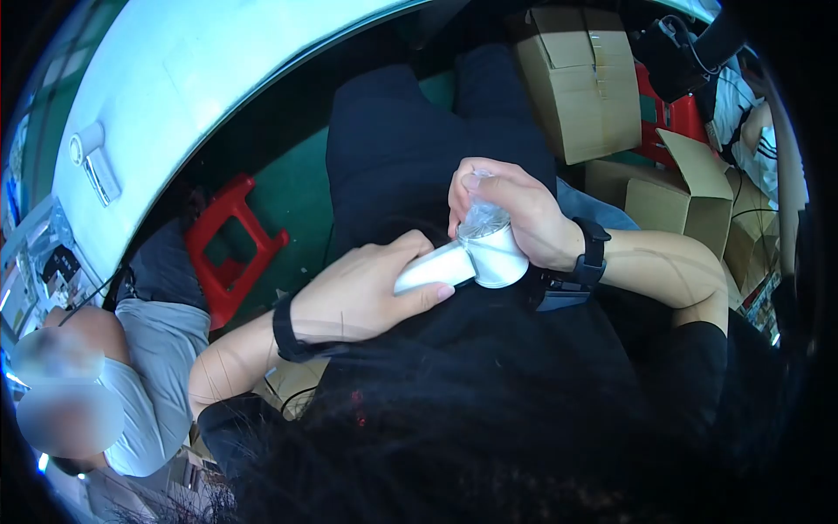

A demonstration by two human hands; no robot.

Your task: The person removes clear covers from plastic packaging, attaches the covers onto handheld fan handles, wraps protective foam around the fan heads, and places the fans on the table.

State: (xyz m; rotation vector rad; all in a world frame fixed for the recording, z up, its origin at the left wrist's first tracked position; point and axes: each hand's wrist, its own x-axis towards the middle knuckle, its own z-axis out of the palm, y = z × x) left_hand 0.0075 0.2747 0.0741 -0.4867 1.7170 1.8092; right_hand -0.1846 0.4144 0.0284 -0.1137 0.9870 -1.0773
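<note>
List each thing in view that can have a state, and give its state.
White device, held in the left hand
Clear plastic, crumpled, pinched in the right hand
Upper cardboard box, taped
Lower cardboard box, flap raised
Second white device, lying on the white table
Left wristband, worn
Right wristband, worn

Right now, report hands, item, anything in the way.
Left hand holding smooth white handle. Right hand on crumpled clear plastic at white cylindrical head. Plastic bunched over head's rim.
</note>
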